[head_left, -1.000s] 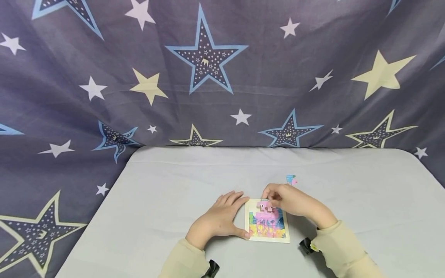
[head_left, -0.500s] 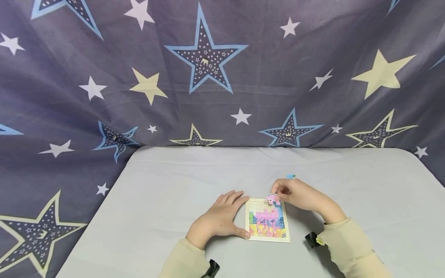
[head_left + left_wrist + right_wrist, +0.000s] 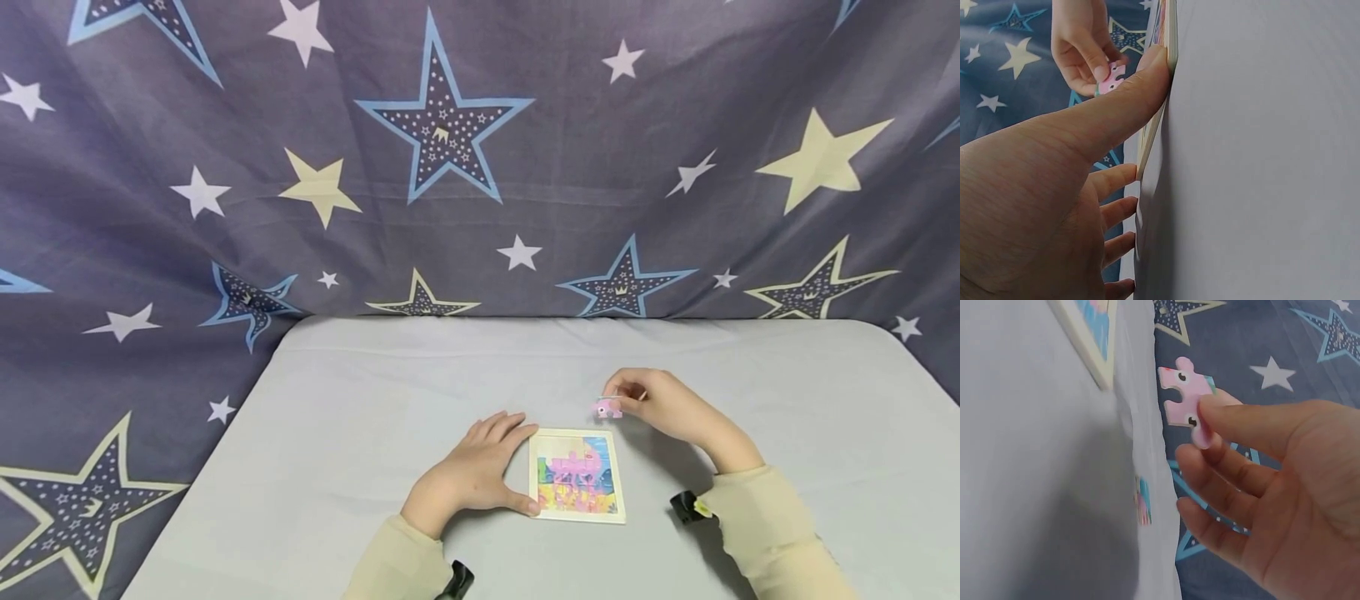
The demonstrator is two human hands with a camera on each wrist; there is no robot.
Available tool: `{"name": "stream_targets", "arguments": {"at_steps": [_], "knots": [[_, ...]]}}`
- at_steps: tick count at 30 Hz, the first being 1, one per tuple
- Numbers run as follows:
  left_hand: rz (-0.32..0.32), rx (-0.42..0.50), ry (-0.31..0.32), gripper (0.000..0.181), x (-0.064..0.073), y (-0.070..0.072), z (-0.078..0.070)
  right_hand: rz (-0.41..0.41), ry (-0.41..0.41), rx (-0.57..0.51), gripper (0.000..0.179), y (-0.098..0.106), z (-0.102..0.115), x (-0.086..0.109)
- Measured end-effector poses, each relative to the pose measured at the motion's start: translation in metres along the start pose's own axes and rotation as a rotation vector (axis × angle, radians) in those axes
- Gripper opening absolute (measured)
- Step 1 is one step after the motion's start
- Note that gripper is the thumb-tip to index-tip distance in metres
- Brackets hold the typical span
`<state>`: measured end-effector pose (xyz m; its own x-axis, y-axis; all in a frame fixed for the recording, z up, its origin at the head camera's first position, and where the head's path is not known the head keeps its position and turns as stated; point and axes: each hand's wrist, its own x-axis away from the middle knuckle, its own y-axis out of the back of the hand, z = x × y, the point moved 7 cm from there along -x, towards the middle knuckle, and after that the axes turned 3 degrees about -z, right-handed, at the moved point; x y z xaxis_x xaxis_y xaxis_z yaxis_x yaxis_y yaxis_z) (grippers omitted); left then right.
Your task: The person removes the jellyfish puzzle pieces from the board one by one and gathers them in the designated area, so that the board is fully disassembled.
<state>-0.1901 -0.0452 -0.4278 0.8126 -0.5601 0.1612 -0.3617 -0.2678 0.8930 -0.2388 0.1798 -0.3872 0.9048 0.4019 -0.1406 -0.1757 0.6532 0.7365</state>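
Note:
In the head view my right hand (image 3: 663, 406) pinches a pink jigsaw puzzle piece (image 3: 608, 408) above the table, just past the far right corner of a framed puzzle (image 3: 581, 517). Two printed eyes and knobbed edges show on the piece in the right wrist view, between thumb and fingertips. My left hand (image 3: 480, 471) lies spread along the puzzle's left side, its thumb at the near corner and index fingertip at the far one. Inside the frame are joined pieces with a pink animal over blue and yellow. A pale gap shows at the upper left of the picture.
Another puzzle piece (image 3: 1143, 500), blue and pink, lies on the table in the right wrist view; the right hand hides it in the head view. Behind the grey-covered table (image 3: 375, 400) hangs a dark curtain (image 3: 480, 225) with stars.
My right hand has lifted the pink puzzle piece off the frame's upper part and carried it away and to the right, uncovering the pale gap. The left hand has stayed put.

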Motion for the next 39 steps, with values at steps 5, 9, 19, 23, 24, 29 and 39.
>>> {"name": "stream_targets", "arguments": {"at_steps": [5,9,19,23,24,29,39], "knots": [[0.003,-0.003,0.008,0.105,0.000,-0.001,0.000,-0.042,-0.027,-0.007,0.012,0.009,-0.010,0.001],[0.003,0.003,0.009,0.105,-0.001,-0.001,-0.001,-0.075,-0.053,0.009,0.011,0.018,-0.019,0.003],[0.000,0.000,0.002,0.104,-0.002,0.001,-0.002,-0.173,-0.094,0.041,0.010,0.038,-0.032,0.006],[-0.001,-0.003,-0.002,0.105,-0.002,0.002,-0.002,-0.195,-0.118,0.063,0.012,0.041,-0.038,0.007],[-0.001,-0.004,-0.001,0.105,-0.002,0.002,-0.002,-0.197,-0.125,0.067,0.012,0.042,-0.039,0.007],[0.002,-0.001,0.006,0.105,-0.001,0.001,-0.001,-0.196,-0.150,0.082,0.012,0.040,-0.047,0.008],[0.004,0.015,0.019,0.106,0.001,0.000,0.000,-0.182,-0.210,0.106,0.013,0.045,-0.063,0.014]]}}
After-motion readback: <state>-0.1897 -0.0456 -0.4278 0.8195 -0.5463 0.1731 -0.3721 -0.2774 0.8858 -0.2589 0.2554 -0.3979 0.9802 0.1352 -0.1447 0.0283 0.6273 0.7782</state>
